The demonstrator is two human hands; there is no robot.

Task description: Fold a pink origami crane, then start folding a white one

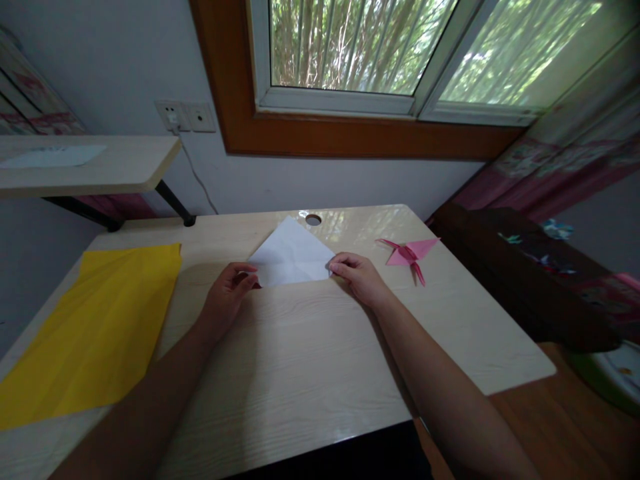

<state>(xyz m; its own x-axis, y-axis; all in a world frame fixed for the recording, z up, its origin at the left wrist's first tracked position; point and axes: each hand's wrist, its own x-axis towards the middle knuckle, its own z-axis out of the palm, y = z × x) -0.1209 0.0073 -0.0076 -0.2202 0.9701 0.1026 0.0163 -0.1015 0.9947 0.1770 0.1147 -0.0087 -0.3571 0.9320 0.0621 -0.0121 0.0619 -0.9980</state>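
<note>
Both your forearms stretch over the pale wooden table. Your left hand pinches the left corner of the white folded paper, your right hand pinches the right corner; it lies flat mid-table, point aimed at the window. Yellow sheet well off left, pink paper crane just right, cable hole right behind the paper's tip.

A white sheet of paper, folded into a triangle with its point toward the window, lies flat just above the frame's centre, creased, both lower corners pinched.
</note>
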